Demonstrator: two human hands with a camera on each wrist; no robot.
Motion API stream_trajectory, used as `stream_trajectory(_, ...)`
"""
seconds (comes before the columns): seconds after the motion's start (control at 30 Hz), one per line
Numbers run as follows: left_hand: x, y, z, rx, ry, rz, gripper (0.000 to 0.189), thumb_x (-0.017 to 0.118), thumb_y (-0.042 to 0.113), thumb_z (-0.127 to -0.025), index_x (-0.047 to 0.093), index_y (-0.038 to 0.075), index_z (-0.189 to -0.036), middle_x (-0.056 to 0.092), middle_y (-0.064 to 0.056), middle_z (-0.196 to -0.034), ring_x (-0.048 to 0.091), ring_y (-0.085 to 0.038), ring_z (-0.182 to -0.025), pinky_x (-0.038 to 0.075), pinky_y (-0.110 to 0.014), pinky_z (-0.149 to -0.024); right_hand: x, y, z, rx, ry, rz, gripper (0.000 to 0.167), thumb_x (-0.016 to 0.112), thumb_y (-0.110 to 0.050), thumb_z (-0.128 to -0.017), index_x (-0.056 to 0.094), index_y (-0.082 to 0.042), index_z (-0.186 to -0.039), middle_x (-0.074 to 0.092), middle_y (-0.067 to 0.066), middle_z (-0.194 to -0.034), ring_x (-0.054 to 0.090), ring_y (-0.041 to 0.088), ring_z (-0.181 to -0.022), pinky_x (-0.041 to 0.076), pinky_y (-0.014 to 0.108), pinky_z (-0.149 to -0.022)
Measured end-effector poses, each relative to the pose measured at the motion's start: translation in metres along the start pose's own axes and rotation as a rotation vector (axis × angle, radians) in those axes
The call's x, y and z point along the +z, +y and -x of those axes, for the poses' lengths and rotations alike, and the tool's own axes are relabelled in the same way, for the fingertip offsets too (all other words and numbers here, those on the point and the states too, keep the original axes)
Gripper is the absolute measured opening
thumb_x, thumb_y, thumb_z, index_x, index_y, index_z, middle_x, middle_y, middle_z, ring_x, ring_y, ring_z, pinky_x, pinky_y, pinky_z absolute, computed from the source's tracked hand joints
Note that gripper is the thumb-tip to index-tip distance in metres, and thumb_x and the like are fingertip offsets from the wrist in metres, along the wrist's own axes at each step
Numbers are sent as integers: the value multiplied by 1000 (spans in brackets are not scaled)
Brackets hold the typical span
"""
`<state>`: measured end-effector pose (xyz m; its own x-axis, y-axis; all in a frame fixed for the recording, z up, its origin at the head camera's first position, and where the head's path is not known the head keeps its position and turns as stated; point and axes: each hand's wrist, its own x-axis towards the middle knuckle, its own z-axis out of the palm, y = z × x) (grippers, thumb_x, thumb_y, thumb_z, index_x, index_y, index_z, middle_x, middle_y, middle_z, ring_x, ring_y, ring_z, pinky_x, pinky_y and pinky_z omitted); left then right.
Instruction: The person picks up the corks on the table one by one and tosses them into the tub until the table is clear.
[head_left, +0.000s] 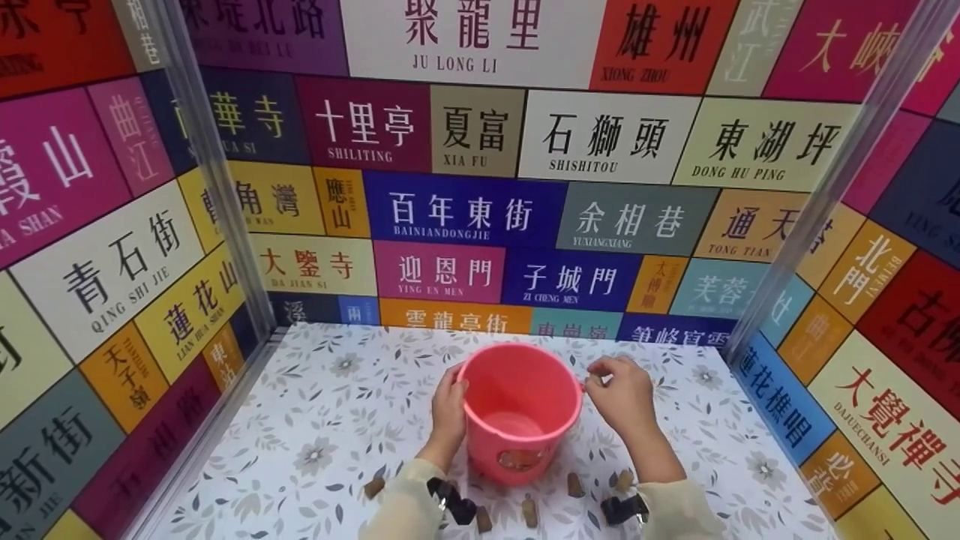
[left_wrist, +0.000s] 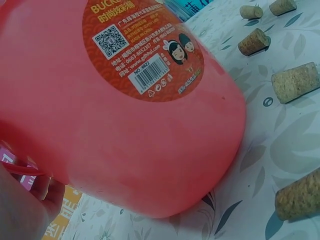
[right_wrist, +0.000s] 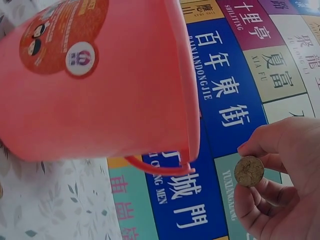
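A pink plastic bucket (head_left: 502, 450) with a printed round label (left_wrist: 145, 50) stands upright on the patterned tabletop. My left hand (head_left: 448, 412) grips its rim from the left side, thumb at the lip. Just right of the rim, my right hand (head_left: 624, 390) pinches a cork (right_wrist: 249, 171) between thumb and fingers, seen end-on in the right wrist view. The bucket's handle (right_wrist: 160, 167) hangs at the far side of the bucket. In the head view, the visible inside of the bucket shows only its pink wall and floor.
Several loose corks lie on the floral tabletop (head_left: 315, 450) in front of the bucket, including one at the left (head_left: 373, 487) and one near the right wrist (head_left: 625, 480). Colourful lettered panels (head_left: 465, 214) wall in the table at the back and both sides.
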<state>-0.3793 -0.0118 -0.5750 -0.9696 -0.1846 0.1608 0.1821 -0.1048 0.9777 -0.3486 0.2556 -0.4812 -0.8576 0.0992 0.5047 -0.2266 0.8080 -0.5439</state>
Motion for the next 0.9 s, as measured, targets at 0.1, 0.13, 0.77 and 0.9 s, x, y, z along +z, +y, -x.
stream_trajectory(0.1, 0, 0, -1, 3, 5, 19, 42, 44, 12, -108, 61, 3, -145, 63, -20, -149, 59, -38, -138, 48, -55, -118, 7, -6, -5, -3, -16, -3, 14, 70, -7, -84, 81, -7, -93, 74, 10, -91, 68, 26, -77, 56, 43, -74)
stream_trajectory(0.13, 1, 0, -1, 5, 6, 20, 42, 44, 12, -108, 60, 2, -146, 63, -20, -149, 59, -38, -138, 48, -56, -118, 9, -9, -6, -5, -21, -6, 14, 70, -7, -84, 81, -7, -92, 74, 10, -92, 68, 26, -78, 56, 44, -75)
stream_trajectory(0.77, 5, 0, 0, -11, 41, 21, 42, 45, 10, -107, 63, 2, -143, 65, -20, -148, 61, -36, -136, 49, -53, -117, 41, -34, -15, -42, -42, -59, 16, 70, -6, -80, 81, -6, -91, 77, 10, -88, 70, 25, -77, 58, 42, -74)
stream_trajectory(0.9, 5, 0, 1, -24, 42, 21, 42, 45, 11, -106, 63, 3, -144, 65, -19, -148, 60, -36, -137, 49, -54, -117, 45, -38, -17, -42, -51, -75, 14, 71, -6, -80, 81, -6, -90, 76, 9, -86, 70, 25, -79, 59, 41, -74)
